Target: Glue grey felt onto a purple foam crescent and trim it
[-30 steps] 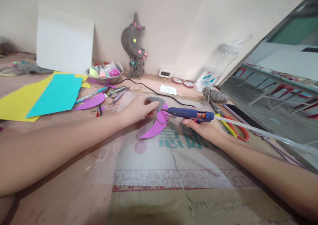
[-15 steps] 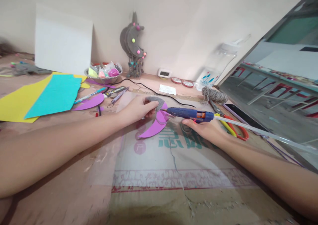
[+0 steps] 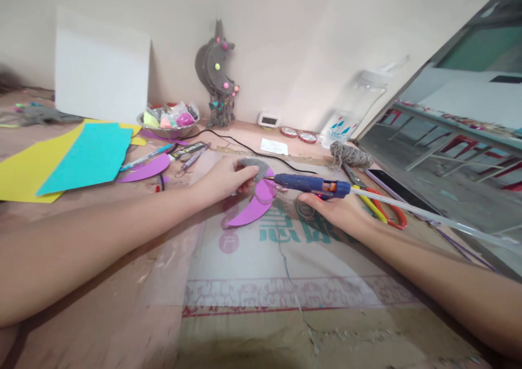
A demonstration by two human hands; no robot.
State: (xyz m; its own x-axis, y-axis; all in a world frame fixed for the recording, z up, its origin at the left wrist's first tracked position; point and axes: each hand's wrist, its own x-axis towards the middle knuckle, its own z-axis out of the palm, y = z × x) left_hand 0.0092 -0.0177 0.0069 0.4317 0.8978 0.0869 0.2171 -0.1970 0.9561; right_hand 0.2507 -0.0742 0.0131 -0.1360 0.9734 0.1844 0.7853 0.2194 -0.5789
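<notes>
My left hand [image 3: 231, 177] pinches the upper end of a purple crescent cutout [image 3: 253, 210], where grey yarn [image 3: 258, 168] is wrapped round it. The lower, pointed end of the crescent is bare purple. My right hand [image 3: 332, 208] grips a blue hot glue gun [image 3: 299, 183] from below, its handle mostly hidden by the fingers. The gun's metal tip meets the crescent just below the wrapped part. A long clear glue stick [image 3: 408, 208] sticks out of the gun's back. Beneath both hands lies a translucent plastic sheet with printed characters [image 3: 261, 266].
Scissors [image 3: 377, 203], a ball of grey yarn [image 3: 350, 156] and a phone [image 3: 402, 189] lie at right. Yellow and turquoise sheets [image 3: 87, 157], another purple cutout [image 3: 147, 169] and a bowl of small packets [image 3: 169, 124] are at left. A finished-looking grey moon ornament [image 3: 218, 67] hangs behind.
The view has shifted very slightly. Both hands, the crescent and the glue gun keep nearly the same positions.
</notes>
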